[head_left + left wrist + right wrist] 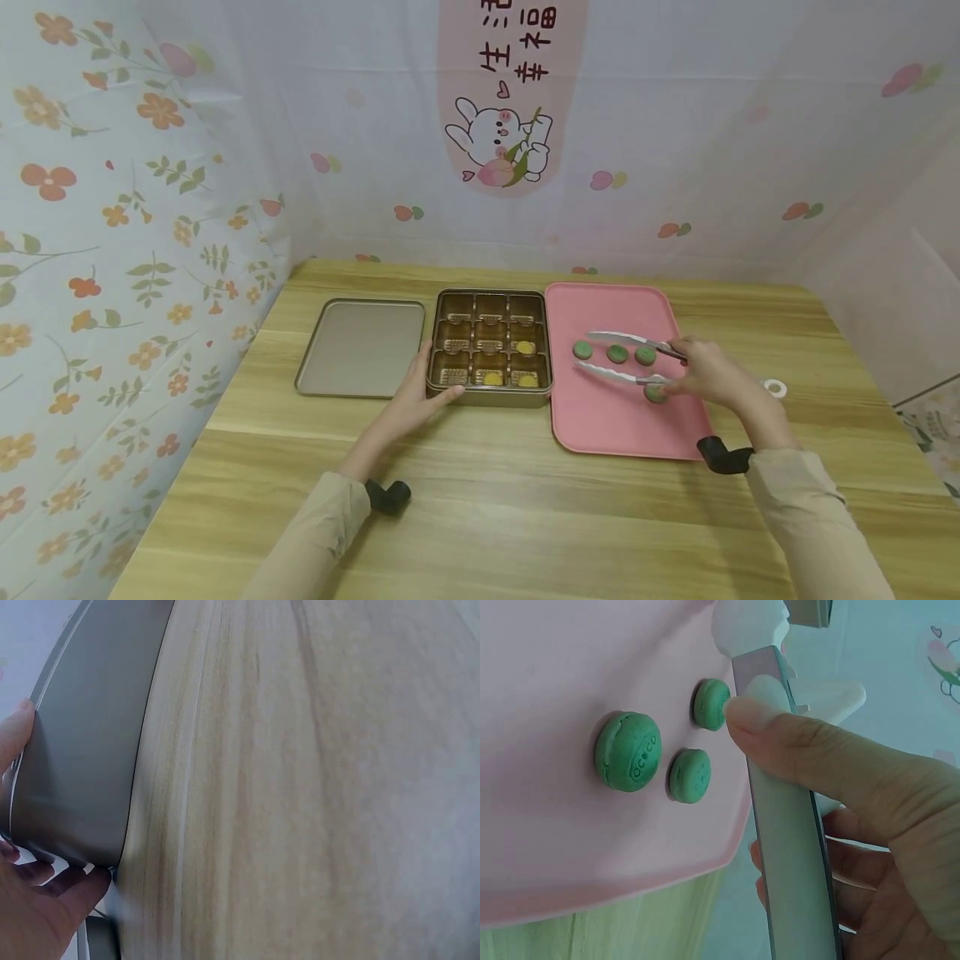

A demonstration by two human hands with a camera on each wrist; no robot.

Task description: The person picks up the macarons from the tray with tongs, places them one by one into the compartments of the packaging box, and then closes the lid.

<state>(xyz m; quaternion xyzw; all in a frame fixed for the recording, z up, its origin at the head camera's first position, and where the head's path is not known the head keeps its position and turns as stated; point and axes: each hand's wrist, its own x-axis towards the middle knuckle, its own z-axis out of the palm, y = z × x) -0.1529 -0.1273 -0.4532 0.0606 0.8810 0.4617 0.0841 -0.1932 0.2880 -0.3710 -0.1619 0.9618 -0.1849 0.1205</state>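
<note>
My left hand holds the front left corner of a metal box, its thumb along the front rim; the left wrist view shows the fingers curved against the box wall. Gold compartments fill the box, and three hold yellow round pieces. My right hand grips metal tongs over a pink tray. The spread tong tips stand either side of the leftmost green macaron. In the right wrist view, the thumb presses the tong arm, with green macarons beyond.
A flat metal lid lies left of the box on the wooden table. The tray stands against the box's right side. Printed cloth hangs behind the table and on its left.
</note>
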